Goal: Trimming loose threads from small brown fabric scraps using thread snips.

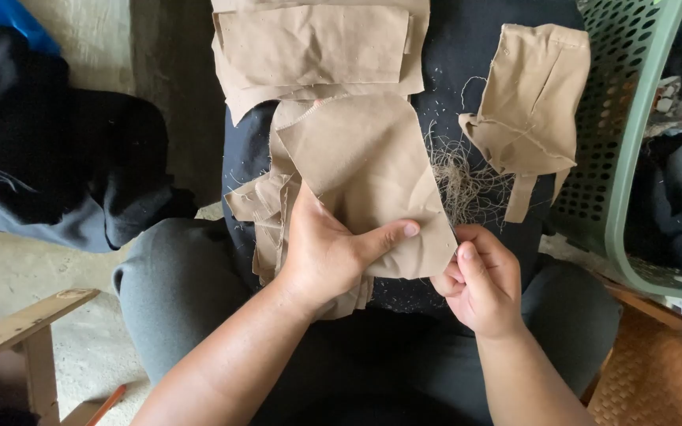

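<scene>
Tan cloth piece [365, 170] lay pinched under the left hand [327, 254] thumb on the lap, while the right hand [479, 284] fingers [467, 264] pinched its frayed corner, apparently picking loose threads [459, 185].

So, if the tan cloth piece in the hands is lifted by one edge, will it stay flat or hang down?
The tan cloth piece would probably droop; it already shows creases. It looks thin and light, as the left hand pins it with just a thumb.
</scene>
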